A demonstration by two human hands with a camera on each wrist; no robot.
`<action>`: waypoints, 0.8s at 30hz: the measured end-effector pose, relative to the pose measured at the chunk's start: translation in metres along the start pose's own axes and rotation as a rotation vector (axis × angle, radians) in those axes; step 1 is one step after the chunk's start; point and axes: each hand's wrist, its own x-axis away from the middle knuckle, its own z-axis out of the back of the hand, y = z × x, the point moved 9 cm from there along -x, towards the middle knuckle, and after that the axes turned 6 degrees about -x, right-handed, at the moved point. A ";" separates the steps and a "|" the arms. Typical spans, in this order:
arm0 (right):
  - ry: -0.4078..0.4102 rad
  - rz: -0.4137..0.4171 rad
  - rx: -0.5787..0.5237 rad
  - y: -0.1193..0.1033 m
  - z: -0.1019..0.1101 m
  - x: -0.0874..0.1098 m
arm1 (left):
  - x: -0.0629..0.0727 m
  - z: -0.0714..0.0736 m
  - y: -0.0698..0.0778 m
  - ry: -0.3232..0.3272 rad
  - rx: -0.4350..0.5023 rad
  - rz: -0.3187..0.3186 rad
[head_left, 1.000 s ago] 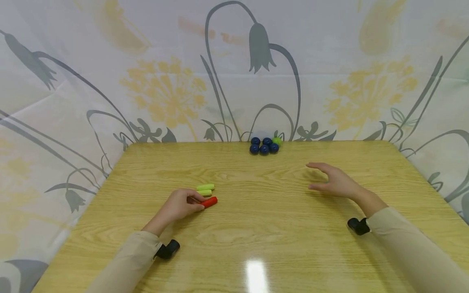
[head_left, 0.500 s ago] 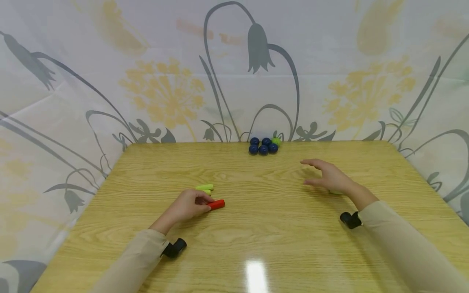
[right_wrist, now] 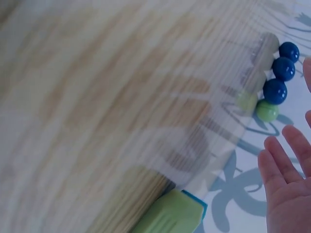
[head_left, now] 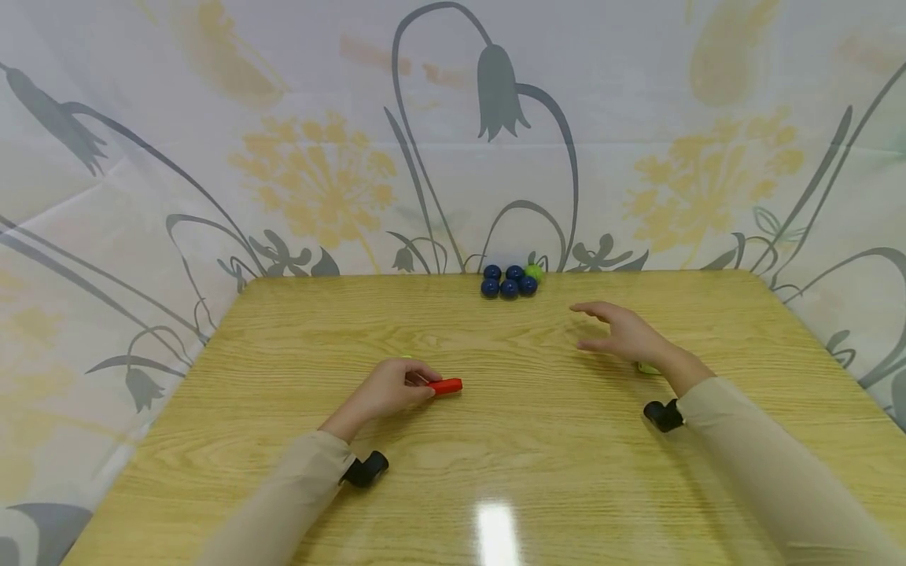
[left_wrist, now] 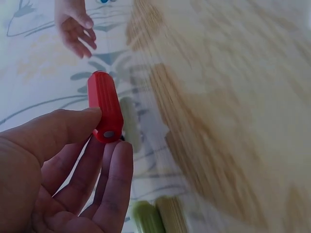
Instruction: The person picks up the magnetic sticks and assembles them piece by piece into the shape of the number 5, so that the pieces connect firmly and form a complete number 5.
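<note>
My left hand (head_left: 399, 387) pinches a short red ridged stick (head_left: 446, 386) between thumb and fingers, its length pointing right. In the left wrist view the red stick (left_wrist: 105, 104) has faceted sides and a small grey dot on its near end. Behind this hand, a lime-green stick (left_wrist: 147, 217) lies on the table, mostly hidden from the head. My right hand (head_left: 626, 334) hovers over the right half of the table, thumb and fingers spread with nothing between them. Beneath its wrist lies a lime-green ridged piece (right_wrist: 172, 213) with a blue edge, partly covered in the head view.
Several shiny dark blue balls (head_left: 509, 288) and one green ball (head_left: 534, 273) sit grouped at the back edge of the wood-grain table (head_left: 453, 487). A flower-patterned cloth (head_left: 453, 181) hangs behind the table and along its sides.
My left hand has carried the red stick rightward, away from the lime-green sticks. My right hand has shifted left and slightly farther back, uncovering part of the lime-green piece below it.
</note>
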 end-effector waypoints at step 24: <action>-0.009 0.023 -0.035 -0.006 -0.003 -0.028 | -0.039 -0.036 0.035 -0.068 0.000 -0.055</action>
